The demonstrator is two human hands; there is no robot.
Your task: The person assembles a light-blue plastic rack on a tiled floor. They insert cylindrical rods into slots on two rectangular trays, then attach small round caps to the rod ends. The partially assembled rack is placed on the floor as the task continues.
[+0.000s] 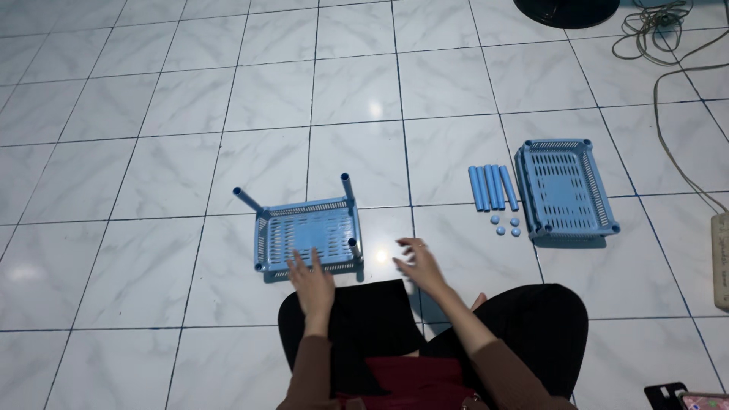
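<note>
Down on the white tiled floor (152, 114), a person sits cross-legged at the bottom centre of the frame, black trousers and brown sleeves showing. The left hand (311, 285) lies flat, fingers spread, its fingertips at the near edge of a blue slotted tray (304, 231) sitting just left of centre. That hand is open, gripping nothing. Three blue tubes stand up from the tray's corners: one leaning out at the upper left (247, 200), one upright at the upper right (347, 186), and a short one at the lower right (353, 248). The right hand (418, 266) hovers open just right of the tray, fingers loosely curled and apart, holding nothing, clear of the tray.

Over to the right of the frame, a stack of matching blue trays (566, 186) rests on the floor, well apart from the hands. Just beside its left edge lies a neat row of loose blue tubes (492, 187), side by side, and below them four small pale blue caps (505, 225) sit in a cluster. In the upper right corner, grey cables (661, 30) trail across the tiles beside a round black base (566, 11), and a white power strip (721, 262) lies at the right edge.
</note>
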